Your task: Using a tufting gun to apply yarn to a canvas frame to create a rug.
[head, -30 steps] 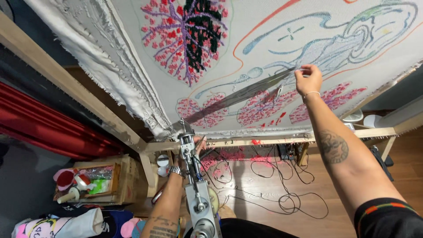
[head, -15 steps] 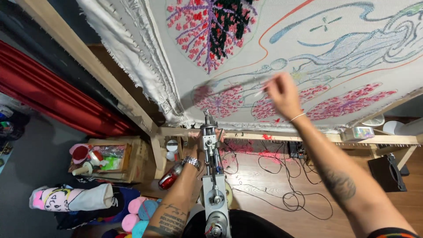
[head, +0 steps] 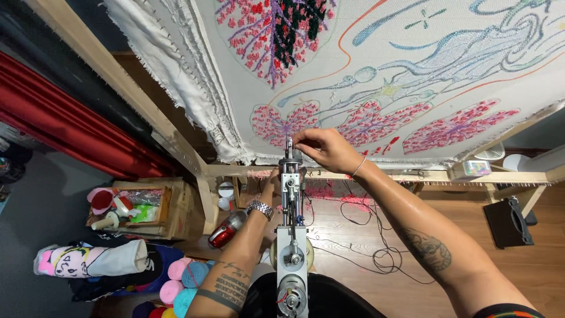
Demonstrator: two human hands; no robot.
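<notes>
- Two hands meet on a tufting gun point(head: 292, 235): right hand point(head: 323, 150) fingers point(head: 301, 140) pinched together at its needle tip.
- Left hand point(head: 273, 182) wraps the grip, just below.
- Gun's long axis runs straight away from the fingers, toward the body.
- Beyond the fingertips, stretched cloth point(head: 376, 70) on a wooden frame point(head: 412, 175).

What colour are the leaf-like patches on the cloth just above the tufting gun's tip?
Pink with purple veins, on the off-white cloth; clearest in the head view, patches.

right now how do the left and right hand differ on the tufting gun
The left hand sits lower, beside the tufting gun shaft, with a metal watch on its wrist. The right hand is higher, fingertips pinching at the gun's needle tip, with a thin bracelet. Both forearms are tattooed.
</notes>
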